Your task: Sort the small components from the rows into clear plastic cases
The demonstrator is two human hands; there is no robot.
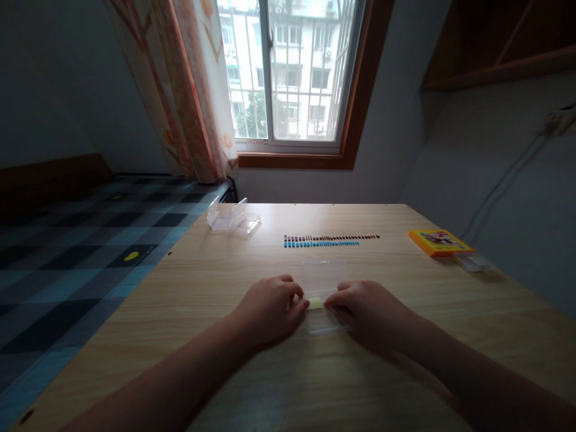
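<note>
Near the front middle of the table, a clear plastic box lies with its transparent lid folded back flat behind it. Over the box is a small pale yellow strip, perhaps paper. My left hand is closed, thumb and index finger pinching the strip's left end. From the other side my right hand has its fingers curled, the tips meeting at the strip's right end. The right palm and the lower fingers are hidden from view.
Behind the box run a row of small brown pieces and a row of small blue pieces. Open clear cases stand at the back left. On the right lie an orange-yellow box and a small clear case.
</note>
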